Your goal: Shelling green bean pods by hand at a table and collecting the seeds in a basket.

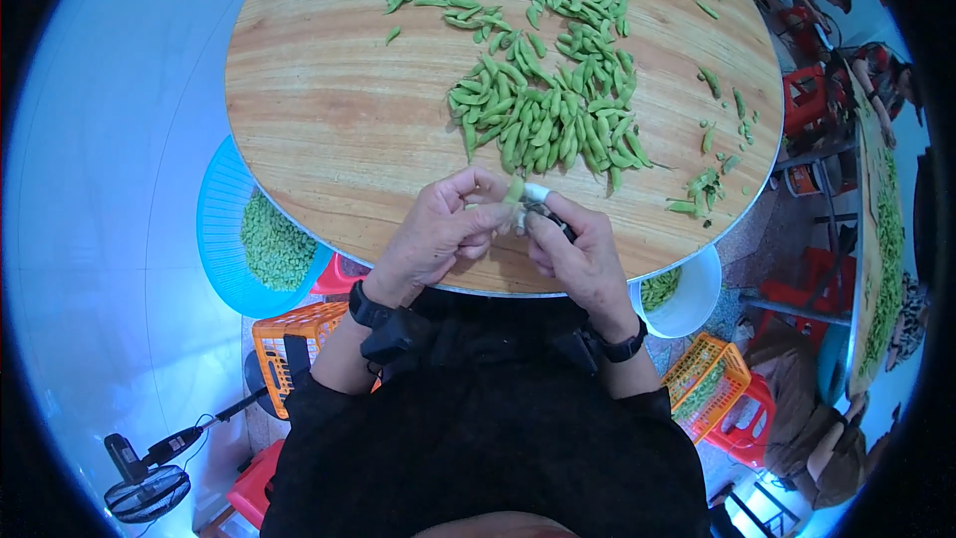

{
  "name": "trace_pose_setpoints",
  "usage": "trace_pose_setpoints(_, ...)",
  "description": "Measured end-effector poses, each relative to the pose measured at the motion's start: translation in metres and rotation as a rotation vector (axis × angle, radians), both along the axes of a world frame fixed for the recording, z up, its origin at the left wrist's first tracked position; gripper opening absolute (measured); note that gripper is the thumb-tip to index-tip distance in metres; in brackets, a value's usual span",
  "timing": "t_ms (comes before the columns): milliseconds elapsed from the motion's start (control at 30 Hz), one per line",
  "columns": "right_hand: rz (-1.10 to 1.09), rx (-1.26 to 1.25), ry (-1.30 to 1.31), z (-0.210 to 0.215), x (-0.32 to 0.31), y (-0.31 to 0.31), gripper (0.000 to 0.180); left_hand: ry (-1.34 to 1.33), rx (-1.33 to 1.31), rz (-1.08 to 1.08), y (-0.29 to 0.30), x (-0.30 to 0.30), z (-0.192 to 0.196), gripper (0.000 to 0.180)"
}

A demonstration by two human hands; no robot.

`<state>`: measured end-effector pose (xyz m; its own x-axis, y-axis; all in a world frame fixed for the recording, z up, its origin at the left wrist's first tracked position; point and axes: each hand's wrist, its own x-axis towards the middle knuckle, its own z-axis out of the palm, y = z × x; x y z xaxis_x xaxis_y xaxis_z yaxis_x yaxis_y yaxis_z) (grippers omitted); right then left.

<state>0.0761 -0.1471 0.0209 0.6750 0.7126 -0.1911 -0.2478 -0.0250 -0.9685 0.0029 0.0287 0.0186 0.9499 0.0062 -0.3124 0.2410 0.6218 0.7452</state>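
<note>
My two hands meet over the near edge of a round wooden table. Pinched in my left hand is a green soybean pod. My right hand closes round a small dark object whose kind I cannot make out; white wrapping covers a fingertip of that hand. The fingers hide most of where the pod and the dark object come together. Just beyond my hands lies a pile of green soybean pods, which trails toward the far side of the table.
Shelled beans fill part of a blue basin at the left. A white bucket with pods stands under the right edge. Scattered husks lie at the table's right. Orange baskets flank me; people sit at another table.
</note>
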Motion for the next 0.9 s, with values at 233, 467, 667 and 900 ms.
trace_pose_setpoints(233, 0.059, 0.095, 0.213, 0.0, 0.004, 0.002, 0.02, 0.059, 0.503, 0.123, -0.008, -0.004, -0.001, 0.01)
trace_pose_setpoints(467, 0.029, 0.147, 0.284, -0.012, 0.005, -0.001, 0.022, -0.02, 0.901, 0.222, -0.025, -0.007, -0.001, 0.01)
trace_pose_setpoints(667, 0.061, 0.131, 0.18, -0.006, 0.007, -0.009, 0.025, -0.047, 0.858, 0.235, -0.03, -0.007, 0.0, 0.011)
trace_pose_setpoints(900, 0.067, 0.116, 0.093, -0.009, 0.005, -0.013, 0.024, -0.101, 0.944, 0.177, -0.03, -0.007, -0.002, 0.011)
